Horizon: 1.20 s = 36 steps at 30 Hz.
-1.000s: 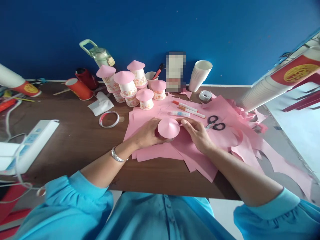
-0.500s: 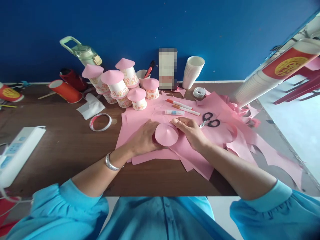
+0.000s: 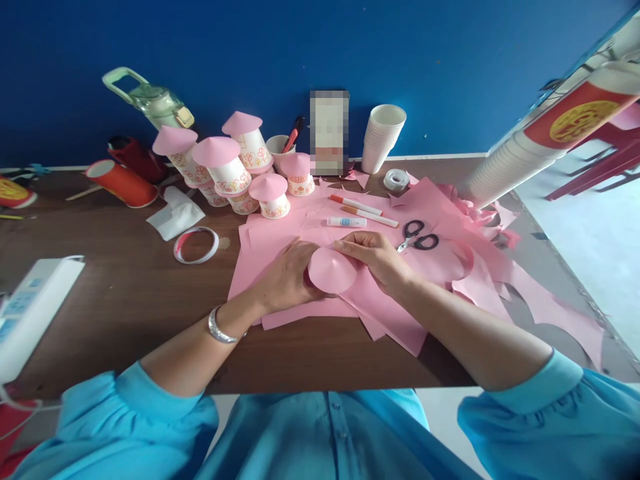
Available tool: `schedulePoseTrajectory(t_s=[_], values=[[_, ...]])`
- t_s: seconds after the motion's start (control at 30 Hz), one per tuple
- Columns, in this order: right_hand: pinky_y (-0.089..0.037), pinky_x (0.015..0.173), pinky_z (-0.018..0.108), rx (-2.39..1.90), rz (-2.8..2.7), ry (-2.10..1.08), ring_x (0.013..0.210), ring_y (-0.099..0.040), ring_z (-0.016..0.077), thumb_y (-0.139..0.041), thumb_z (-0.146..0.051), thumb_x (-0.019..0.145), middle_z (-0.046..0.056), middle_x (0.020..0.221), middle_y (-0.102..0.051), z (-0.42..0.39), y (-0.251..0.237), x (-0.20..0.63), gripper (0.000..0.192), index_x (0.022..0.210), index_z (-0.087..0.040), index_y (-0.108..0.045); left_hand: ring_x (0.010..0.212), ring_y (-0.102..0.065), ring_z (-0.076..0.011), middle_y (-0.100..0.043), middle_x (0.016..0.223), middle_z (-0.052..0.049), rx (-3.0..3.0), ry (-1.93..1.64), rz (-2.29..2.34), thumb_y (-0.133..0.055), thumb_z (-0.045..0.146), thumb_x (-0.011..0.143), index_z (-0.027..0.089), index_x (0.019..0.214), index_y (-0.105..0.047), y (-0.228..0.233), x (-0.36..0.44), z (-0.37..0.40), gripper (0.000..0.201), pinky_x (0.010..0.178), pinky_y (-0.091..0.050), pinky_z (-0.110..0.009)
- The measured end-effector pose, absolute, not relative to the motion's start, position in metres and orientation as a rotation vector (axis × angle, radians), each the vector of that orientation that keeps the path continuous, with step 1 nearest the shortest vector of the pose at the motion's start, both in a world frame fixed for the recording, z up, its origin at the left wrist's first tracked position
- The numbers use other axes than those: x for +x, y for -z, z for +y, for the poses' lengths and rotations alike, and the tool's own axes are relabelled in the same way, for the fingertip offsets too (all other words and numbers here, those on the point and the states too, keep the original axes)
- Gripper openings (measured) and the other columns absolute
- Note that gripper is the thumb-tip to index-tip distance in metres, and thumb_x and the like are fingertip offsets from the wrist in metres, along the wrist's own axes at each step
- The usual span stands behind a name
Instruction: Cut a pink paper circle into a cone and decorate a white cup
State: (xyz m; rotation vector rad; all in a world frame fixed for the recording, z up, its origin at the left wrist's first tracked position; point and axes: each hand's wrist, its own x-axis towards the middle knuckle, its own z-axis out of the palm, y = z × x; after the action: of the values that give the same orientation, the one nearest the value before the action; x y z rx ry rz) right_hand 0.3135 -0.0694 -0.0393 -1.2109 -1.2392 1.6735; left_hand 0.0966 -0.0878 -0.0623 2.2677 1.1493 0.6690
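A small pink paper cone (image 3: 332,272) is held point-up above the pink sheets, between my two hands. My left hand (image 3: 293,277) curls around its left side, the fingertips hidden beneath; what lies under the cone is mostly covered. At the cone's far right edge, the thumb and forefinger of my right hand (image 3: 377,261) are pinched together on the rim. Below both hands lie overlapping pink paper sheets (image 3: 267,257). A glue stick (image 3: 346,222), two markers (image 3: 370,217) and black-handled scissors (image 3: 418,237) lie just beyond.
Several decorated paper cups with pink cone roofs (image 3: 219,152) stand back left, near a green bottle (image 3: 163,107) and red cup (image 3: 123,183). A tape roll (image 3: 196,245) and power strip (image 3: 40,313) lie left. Stacked white cups (image 3: 383,137) and paper scraps (image 3: 560,310) are right.
My right thumb and forefinger have shifted slightly left along the cone's far edge. The cone stays nearly in place in my left hand, while the view has turned a little.
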Motion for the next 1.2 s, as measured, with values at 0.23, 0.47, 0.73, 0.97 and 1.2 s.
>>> schedulePoseTrajectory(t_s=[0.23, 0.47, 0.73, 0.97, 1.2], values=[[-0.036, 0.055, 0.029, -1.191, -1.27, -1.67, 0.06, -0.05, 0.0133, -0.089, -0.072, 0.065, -0.002, 0.062, -0.057, -0.069, 0.04, 0.314, 0.058, 0.065, -0.021, -0.062, 0.115, -0.069, -0.0343, -0.074, 0.116, -0.008, 2.267, -0.673, 1.148, -0.094, 0.052, 0.067, 0.024, 0.116, -0.062, 0.061, 0.097, -0.088, 0.065, 0.106, -0.052, -0.057], [-0.039, 0.054, 0.03, -1.165, -1.341, -1.648, 0.06, -0.052, 0.0148, -0.085, -0.076, 0.069, -0.001, 0.059, -0.056, -0.068, 0.04, 0.315, 0.059, 0.065, -0.021, -0.064, 0.115, -0.069, -0.034, -0.075, 0.116, -0.007, 2.259, -0.65, 1.163, -0.093, 0.05, 0.067, 0.024, 0.118, -0.063, 0.061, 0.097, -0.087, 0.064, 0.107, -0.051, -0.057], [-0.049, 0.065, 0.032, -1.156, -1.408, -1.518, 0.072, -0.062, 0.0183, -0.077, -0.074, 0.08, 0.003, 0.076, -0.069, -0.07, 0.043, 0.316, 0.054, 0.079, -0.021, -0.069, 0.115, -0.07, -0.0341, -0.075, 0.118, -0.009, 2.277, -0.691, 1.145, -0.093, 0.053, 0.067, 0.023, 0.121, -0.062, 0.064, 0.096, -0.087, 0.069, 0.106, -0.052, -0.057], [-0.047, 0.116, 0.055, -0.863, -1.968, -0.686, 0.138, -0.059, 0.0317, -0.052, -0.066, 0.103, 0.013, 0.142, -0.07, -0.083, 0.045, 0.315, 0.058, 0.143, -0.026, -0.061, 0.115, -0.07, -0.0358, -0.075, 0.116, -0.012, 2.28, -0.74, 1.282, -0.09, 0.051, 0.073, 0.02, 0.115, -0.065, 0.067, 0.096, -0.085, 0.059, 0.105, -0.054, -0.056], [-0.044, 0.119, 0.058, -0.802, -2.23, -0.435, 0.14, -0.058, 0.034, -0.053, -0.053, 0.106, 0.013, 0.144, -0.069, -0.086, 0.054, 0.313, 0.06, 0.159, -0.025, -0.047, 0.118, -0.071, -0.0368, -0.076, 0.118, -0.013, 2.354, -0.711, 1.268, -0.09, 0.042, 0.072, 0.019, 0.123, -0.062, 0.075, 0.094, -0.082, 0.063, 0.114, -0.049, -0.06]])
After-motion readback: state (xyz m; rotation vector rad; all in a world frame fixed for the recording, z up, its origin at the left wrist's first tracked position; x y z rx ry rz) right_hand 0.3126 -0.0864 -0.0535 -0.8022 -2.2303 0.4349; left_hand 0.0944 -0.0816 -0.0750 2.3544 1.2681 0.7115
